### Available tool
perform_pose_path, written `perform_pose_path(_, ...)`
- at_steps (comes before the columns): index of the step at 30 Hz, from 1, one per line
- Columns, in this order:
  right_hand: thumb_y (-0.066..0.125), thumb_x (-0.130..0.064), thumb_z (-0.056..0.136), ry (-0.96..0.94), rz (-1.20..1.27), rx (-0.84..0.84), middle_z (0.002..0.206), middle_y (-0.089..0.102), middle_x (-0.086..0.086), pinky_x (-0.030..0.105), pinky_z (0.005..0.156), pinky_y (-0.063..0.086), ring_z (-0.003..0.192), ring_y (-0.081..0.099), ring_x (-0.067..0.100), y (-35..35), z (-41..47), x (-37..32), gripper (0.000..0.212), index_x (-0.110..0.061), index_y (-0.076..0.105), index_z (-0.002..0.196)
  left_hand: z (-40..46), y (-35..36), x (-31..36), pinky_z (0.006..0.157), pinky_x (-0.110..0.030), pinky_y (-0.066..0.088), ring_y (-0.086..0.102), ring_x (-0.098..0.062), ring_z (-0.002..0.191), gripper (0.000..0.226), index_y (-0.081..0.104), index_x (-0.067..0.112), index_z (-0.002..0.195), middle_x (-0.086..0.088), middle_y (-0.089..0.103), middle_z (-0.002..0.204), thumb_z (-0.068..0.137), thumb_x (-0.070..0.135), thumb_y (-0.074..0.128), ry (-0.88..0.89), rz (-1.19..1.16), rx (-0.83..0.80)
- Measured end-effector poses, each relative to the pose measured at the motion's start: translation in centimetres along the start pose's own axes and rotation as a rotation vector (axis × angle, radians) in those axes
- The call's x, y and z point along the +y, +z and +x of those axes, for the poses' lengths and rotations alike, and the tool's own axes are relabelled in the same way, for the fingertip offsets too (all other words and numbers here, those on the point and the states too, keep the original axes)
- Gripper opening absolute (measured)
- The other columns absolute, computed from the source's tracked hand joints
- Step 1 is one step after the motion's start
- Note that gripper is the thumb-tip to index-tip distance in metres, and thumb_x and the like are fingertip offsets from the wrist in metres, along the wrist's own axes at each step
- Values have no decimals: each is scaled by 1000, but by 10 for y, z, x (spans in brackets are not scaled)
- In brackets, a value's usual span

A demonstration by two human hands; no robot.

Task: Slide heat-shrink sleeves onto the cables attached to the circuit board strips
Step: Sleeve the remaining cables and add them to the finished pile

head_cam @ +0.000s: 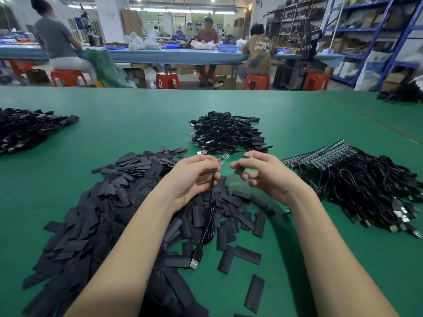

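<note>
Left hand (192, 177) fingers clamped on circuit board strip (222, 159), cable (209, 216) hanging, no sleeve yet. Right hand (263, 172) fingers curled, contents blurred, cannot tell. Sleeve pile (109, 202) 8 o'clock; unsleeved pile (357, 179) 3 o'clock; done-looking pile (226, 133) 12 o'clock, judged midway.

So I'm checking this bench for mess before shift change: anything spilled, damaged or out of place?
Nothing looks damaged. The heat-shrink sleeves lie in a loose heap with strays scattered toward the near edge of the green table. The left hand holds one cable.

Bright overhead strip lighting — soft shadows, wide-angle bowing at edges, motion-blurred right hand (261, 172).
</note>
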State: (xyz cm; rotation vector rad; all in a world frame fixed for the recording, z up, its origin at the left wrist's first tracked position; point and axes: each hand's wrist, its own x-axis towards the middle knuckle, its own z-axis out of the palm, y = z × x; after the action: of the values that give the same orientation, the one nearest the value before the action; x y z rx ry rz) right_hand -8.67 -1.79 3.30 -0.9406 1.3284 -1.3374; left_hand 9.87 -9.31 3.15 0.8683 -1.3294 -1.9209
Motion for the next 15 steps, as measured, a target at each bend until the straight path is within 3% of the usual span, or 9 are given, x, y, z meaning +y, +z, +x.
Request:
perform_pose_path(2, 69, -10, 92, -64, 210, 15, 91, 75, 8, 16, 53, 52, 59, 61, 8, 1, 1, 1, 8, -11, 61, 94, -1, 0, 0, 61, -24, 59, 66, -13, 60, 9, 67, 8, 91, -6, 69, 74, 93, -1, 64, -15, -18, -23)
perform_pose_path(5, 75, -16, 80, -143, 420, 45, 93, 75, 7, 14, 65, 56, 69, 68, 8, 4, 2, 2, 24, -6, 69, 101, -2, 0, 1, 59, -24, 58, 66, -12, 60, 8, 68, 8, 92, -6, 70, 73, 93, 1, 64, -36, -51, -62)
perform_pose_path(9, 76, -15, 75, -237, 401, 68, 94, 77, 5, 17, 72, 56, 83, 73, 11, 8, 3, 3, 25, -9, 75, 99, -2, 0, 1, 57, -23, 57, 66, -11, 59, 6, 68, 7, 93, -5, 70, 75, 93, 3, 64, -68, -96, -103)
perform_pose_path(15, 80, -13, 70, -307, 359, 87, 90, 77, 9, 19, 75, 57, 84, 74, 16, 10, 2, 2, 16, -13, 80, 86, -2, -1, 1, 57, -21, 55, 64, -9, 61, 5, 69, 7, 93, -4, 69, 76, 93, 4, 65, -69, -101, -143)
